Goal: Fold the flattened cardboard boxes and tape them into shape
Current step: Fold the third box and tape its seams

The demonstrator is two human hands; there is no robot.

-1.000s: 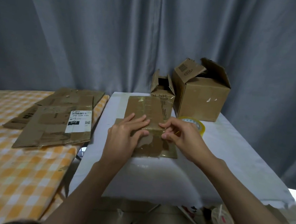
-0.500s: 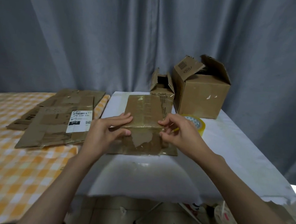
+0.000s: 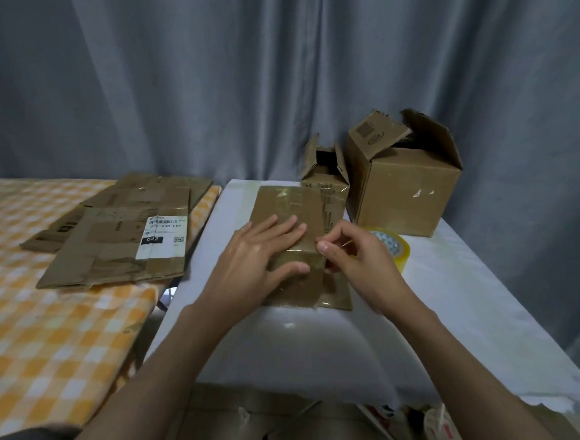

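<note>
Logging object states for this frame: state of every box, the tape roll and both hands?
Flat box under the hands: flattened, lying on the white table.
Left hand: fingers straight, pressing on the flat box.
Right hand: fingers curled at the box's right edge; grip unclear.
Tape roll: lying flat behind the right hand.
Small box: upright, flaps open.
Large box: upright, flaps open.
Cardboard stack: flattened, on the checkered cloth.

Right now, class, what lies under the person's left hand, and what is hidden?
The left hand rests flat on the flattened cardboard box lying on the white table. The cardboard beneath the palm is covered, so its surface there cannot be seen.
</note>
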